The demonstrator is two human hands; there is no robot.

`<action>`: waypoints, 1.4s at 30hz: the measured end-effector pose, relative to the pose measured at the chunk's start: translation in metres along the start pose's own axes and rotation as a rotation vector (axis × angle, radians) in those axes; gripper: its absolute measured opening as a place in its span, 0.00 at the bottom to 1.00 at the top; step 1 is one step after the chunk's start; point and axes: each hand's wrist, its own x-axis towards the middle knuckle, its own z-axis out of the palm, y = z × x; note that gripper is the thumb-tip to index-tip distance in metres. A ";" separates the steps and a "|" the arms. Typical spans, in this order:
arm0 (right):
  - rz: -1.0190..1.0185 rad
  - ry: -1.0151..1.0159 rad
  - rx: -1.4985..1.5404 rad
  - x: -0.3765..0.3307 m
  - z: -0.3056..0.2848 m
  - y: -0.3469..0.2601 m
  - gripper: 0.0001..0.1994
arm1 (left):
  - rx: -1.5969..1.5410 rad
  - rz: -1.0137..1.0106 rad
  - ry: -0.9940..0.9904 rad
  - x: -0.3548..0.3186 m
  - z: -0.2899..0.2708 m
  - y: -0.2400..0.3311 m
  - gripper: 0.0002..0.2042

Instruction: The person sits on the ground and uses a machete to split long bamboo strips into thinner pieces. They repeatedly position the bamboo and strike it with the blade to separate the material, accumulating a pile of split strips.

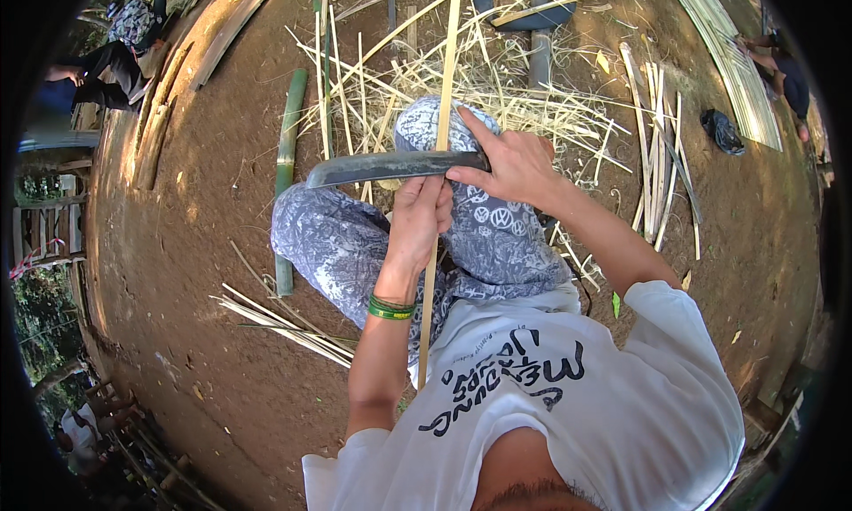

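A long pale bamboo strip (451, 45) runs lengthwise over my right knee, from beyond it back toward my waist. My left hand (414, 218) is closed on the strip, just on the near side of a machete (373, 166). The dark, wide blade lies crosswise over the strip, its tip pointing left. My right hand (516, 163) grips the machete at its right end; the handle is hidden beneath it. The right thumb presses along the blade close to the strip, and the index finger reaches forward beside the strip over my knee.
Thin bamboo shavings (559, 112) heap on the dirt beyond my knees. A green bamboo pole (291, 125) lies to the left, cut strips (288, 327) nearer. More strips (657, 147) and a black plastic bag (721, 131) lie right. Other people sit at both far edges.
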 end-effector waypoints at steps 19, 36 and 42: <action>0.110 -0.042 0.071 -0.003 -0.011 -0.007 0.49 | 0.011 -0.037 -0.056 0.006 0.011 0.021 0.07; 0.071 -0.025 -0.030 -0.005 -0.007 -0.020 0.50 | 0.043 -0.057 -0.029 -0.019 -0.009 0.010 0.13; 0.131 0.050 0.029 -0.004 0.005 -0.016 0.50 | 0.044 -0.075 -0.017 -0.038 -0.013 0.006 0.18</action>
